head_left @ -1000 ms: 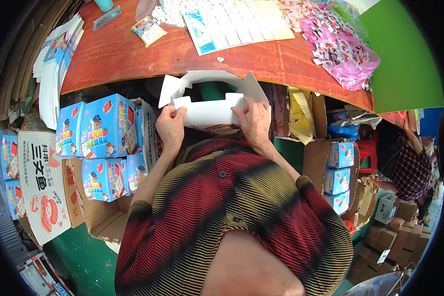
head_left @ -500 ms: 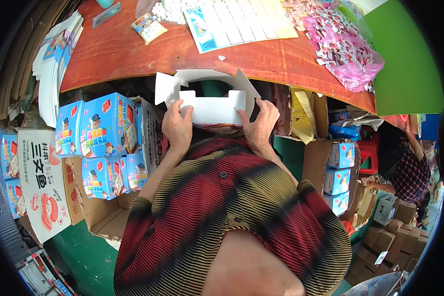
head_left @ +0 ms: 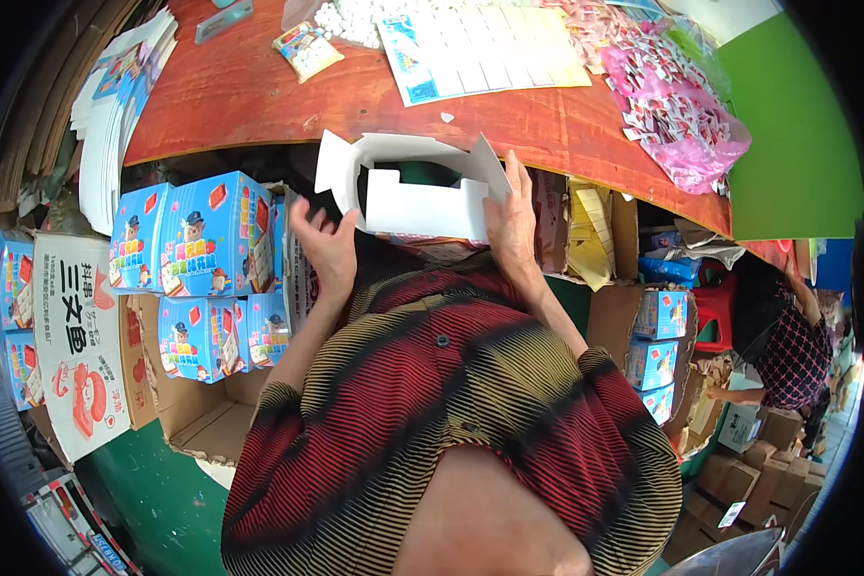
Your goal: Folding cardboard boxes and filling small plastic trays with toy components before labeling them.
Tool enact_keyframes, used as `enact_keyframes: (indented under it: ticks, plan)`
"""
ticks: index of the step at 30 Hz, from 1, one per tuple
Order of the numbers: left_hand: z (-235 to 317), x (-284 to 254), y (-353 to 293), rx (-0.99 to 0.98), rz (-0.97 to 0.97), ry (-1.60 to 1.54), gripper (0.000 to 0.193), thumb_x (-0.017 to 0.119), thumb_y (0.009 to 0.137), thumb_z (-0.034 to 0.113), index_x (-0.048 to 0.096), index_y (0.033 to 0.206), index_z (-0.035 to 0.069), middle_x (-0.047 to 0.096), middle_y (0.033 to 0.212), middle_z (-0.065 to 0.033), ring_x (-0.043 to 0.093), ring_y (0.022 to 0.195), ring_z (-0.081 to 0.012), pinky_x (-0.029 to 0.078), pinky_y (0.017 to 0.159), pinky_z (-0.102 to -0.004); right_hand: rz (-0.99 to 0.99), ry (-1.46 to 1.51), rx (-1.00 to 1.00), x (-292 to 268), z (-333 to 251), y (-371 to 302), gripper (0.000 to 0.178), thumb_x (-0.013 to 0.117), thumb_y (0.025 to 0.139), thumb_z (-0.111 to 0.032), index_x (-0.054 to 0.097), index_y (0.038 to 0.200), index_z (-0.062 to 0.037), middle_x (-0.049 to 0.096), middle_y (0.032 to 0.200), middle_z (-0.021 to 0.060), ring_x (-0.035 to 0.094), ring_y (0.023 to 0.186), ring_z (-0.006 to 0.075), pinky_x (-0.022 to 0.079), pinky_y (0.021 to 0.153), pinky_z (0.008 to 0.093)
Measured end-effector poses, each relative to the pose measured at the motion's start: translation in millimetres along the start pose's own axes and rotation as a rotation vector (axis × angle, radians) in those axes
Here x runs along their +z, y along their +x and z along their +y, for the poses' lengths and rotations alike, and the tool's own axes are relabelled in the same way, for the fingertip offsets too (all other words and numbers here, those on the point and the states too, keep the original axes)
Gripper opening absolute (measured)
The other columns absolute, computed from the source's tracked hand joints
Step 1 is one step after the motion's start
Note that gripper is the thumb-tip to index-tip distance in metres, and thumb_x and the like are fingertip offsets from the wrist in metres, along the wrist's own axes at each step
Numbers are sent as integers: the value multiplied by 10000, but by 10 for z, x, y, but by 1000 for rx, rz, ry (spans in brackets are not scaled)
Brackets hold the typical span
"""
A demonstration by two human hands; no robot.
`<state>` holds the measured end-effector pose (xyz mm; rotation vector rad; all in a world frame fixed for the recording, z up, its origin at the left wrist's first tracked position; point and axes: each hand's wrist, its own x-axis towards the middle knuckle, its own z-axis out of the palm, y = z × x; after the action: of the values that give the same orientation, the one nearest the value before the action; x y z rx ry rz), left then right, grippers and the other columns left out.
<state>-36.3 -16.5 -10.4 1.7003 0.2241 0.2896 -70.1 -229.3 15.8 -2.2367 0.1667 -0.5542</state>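
Observation:
An unfolded paper carton (head_left: 426,207), white inside with its flaps raised and its top gaping, stands in front of my body below the table's edge. My right hand (head_left: 512,226) grips its right side, the thumb at the front panel and the fingers stretched up along the outside of the side flap. At the carton's left, my left hand (head_left: 326,252) is held with its fingers apart and nothing in them. Its fingertips come close to the left flap; whether one touches it I cannot tell. The carton's underside is mostly hidden.
On the red-brown table (head_left: 240,106) lie a printed sheet (head_left: 490,53), a small packet (head_left: 307,51), white pieces and a pink bag of sachets (head_left: 686,125). Blue printed boxes (head_left: 216,235) are stacked at left, more (head_left: 655,363) at right. A co-worker (head_left: 787,336) is at far right.
My left hand has come off the carton and moved a little left, its fingers spreading. The right hand has slid up along the carton's right side. The whole view has shifted slightly.

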Motion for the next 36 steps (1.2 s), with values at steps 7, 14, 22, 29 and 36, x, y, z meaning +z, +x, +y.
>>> enact_keyframes:
  ticks: [7, 14, 22, 29, 36]
  plan:
    - [155, 107, 268, 654, -254, 314, 544, 646, 618, 39, 410, 1107, 9, 404, 1147, -201, 417, 1051, -317, 367, 856, -318, -86, -12, -148, -16, 13, -44, 557, 419, 705, 114, 384, 1198, -143, 332, 1228, 201, 396, 1082, 349, 403, 817, 329]
    - [39, 138, 195, 741, -261, 281, 491, 593, 673, 31, 408, 1127, 6, 448, 1120, -195, 476, 982, -317, 406, 813, -336, -266, -205, -212, -21, -65, -11, 616, 421, 651, 135, 413, 1177, -186, 342, 1228, 187, 434, 1043, 343, 428, 819, 347]
    - [105, 56, 288, 1031, -247, 505, 325, 533, 653, -31, 551, 973, 18, 565, 940, -141, 564, 755, -258, 466, 662, -314, -361, -373, -223, -68, -124, 7, 615, 445, 642, 99, 401, 1188, -179, 328, 1228, 209, 448, 1024, 345, 455, 775, 363]
    - [48, -70, 277, 1029, -258, 478, 340, 548, 639, -26, 554, 974, 36, 573, 906, -125, 561, 741, -250, 461, 652, -302, -390, -209, -161, -99, -72, -33, 686, 436, 604, 122, 354, 1217, -176, 300, 1235, 238, 427, 1030, 375, 434, 794, 381]
    - [278, 197, 298, 644, -214, 352, 273, 585, 661, 24, 537, 930, 23, 520, 740, -95, 511, 668, -242, 422, 586, -332, -343, -269, -174, -50, -102, 31, 650, 449, 623, 90, 364, 1207, -181, 344, 1211, 212, 464, 988, 361, 445, 764, 383]
